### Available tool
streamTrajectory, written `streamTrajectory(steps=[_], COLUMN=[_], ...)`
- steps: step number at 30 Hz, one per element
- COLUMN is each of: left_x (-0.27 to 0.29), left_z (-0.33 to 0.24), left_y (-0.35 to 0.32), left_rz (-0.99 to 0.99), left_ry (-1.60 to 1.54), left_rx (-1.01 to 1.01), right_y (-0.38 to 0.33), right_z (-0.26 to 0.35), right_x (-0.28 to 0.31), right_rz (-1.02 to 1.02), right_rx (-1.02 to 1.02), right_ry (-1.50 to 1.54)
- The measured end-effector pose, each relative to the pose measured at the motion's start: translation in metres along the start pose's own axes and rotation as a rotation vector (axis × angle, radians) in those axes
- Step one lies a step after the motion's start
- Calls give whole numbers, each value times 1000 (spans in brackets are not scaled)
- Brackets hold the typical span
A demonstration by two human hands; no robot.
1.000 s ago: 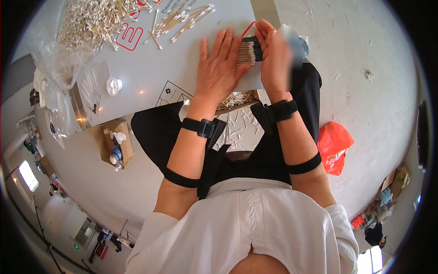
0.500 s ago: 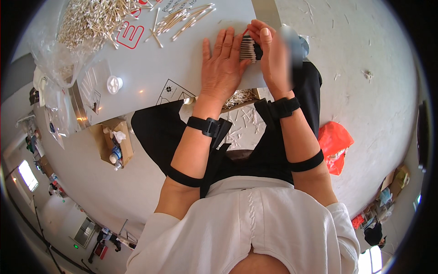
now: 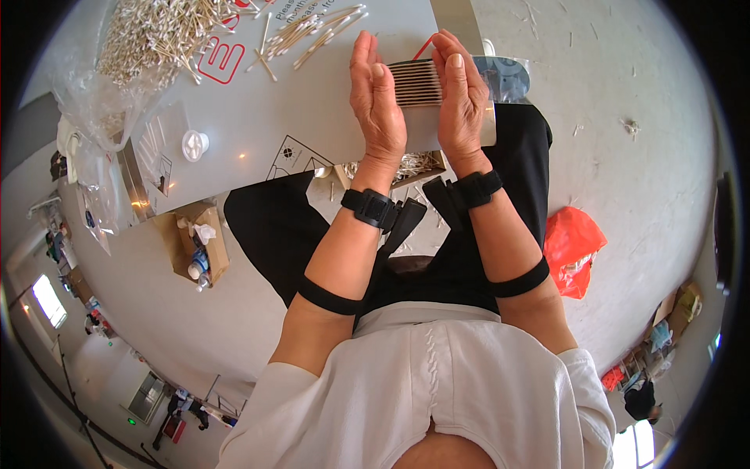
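A row of cotton swabs [image 3: 417, 83] lies side by side on the grey board, with a dark edge showing along its far side. My left hand [image 3: 376, 105] stands on edge at the left ends of the swabs, fingers stretched out. Facing it, my right hand [image 3: 462, 102] flanks the right ends in the same way, its fingers extended. A thin red strip [image 3: 424, 48] slants up by my right fingertips; whether it touches them I cannot tell. Past the right hand, a blue-grey see-through packet [image 3: 506, 80] overhangs the board's edge.
A large heap of swabs [image 3: 160, 35] in clear plastic sits far left, with several loose swabs [image 3: 312, 31] beside it. A small white cup [image 3: 195, 145] stands on the board [image 3: 258, 117]. Below are a box of swabs [image 3: 414, 166], a cardboard box [image 3: 183, 250] and a red bag [image 3: 574, 250].
My left hand has lifted from lying flat and turned on edge at the left of the swabs. My right hand has turned slightly, and more of the swab row now shows between the hands.
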State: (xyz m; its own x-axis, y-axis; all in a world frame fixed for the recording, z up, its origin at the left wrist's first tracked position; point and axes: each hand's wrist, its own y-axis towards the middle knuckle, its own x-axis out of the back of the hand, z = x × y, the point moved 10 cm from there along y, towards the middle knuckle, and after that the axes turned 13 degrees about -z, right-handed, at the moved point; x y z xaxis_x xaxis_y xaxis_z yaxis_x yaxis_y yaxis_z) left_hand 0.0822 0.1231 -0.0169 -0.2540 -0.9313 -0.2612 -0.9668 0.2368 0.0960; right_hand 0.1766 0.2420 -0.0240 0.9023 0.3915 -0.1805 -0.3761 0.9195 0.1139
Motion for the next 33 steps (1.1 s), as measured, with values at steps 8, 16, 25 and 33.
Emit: streamTrajectory(steps=[8, 16, 25, 33], left_x=[15, 51, 33, 47], left_z=[6, -19, -41, -31], left_y=[4, 0, -33, -26], left_rz=[-90, -58, 97, 75], left_ry=[-139, 257, 709, 646], left_rx=[91, -107, -457, -350], right_y=[0, 13, 5, 5], right_z=[-11, 2, 7, -6], right_x=[3, 48, 64, 69], right_rz=[-9, -126, -31, -65], right_rx=[-168, -171, -217, -246], right_ry=[158, 74, -149, -114])
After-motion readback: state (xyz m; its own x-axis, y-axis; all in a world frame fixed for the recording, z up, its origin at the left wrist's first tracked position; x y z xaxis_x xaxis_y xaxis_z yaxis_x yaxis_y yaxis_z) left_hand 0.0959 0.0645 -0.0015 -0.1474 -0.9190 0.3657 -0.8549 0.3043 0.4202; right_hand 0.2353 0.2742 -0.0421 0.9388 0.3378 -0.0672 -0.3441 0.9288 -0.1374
